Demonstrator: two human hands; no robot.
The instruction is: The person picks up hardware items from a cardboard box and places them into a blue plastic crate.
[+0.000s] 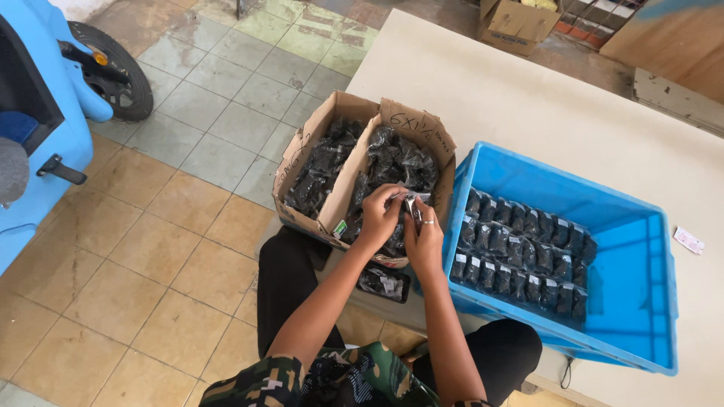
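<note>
The pale surface [543, 98] runs wide and bare toward the far side, its near-left edge cutting diagonally above the tiled floor [151, 249], which lies open to the left up to a blue scooter [45, 120]. On the surface's right part sits a blue crate [641, 301], two tidy rows of small dark packets [520, 256] filling its left half, the right half bare. Just left of it, overhanging the surface's edge, a divided cardboard box [339, 188] holds loose dark packets in both compartments. Above the box's near-right corner, beside the crate's left wall, the left hand [381, 215] and right hand [424, 241] meet, each grip pinching one small packet [412, 207] between fingertips. A small paper slip [688, 240] lies right of the crate.
</note>
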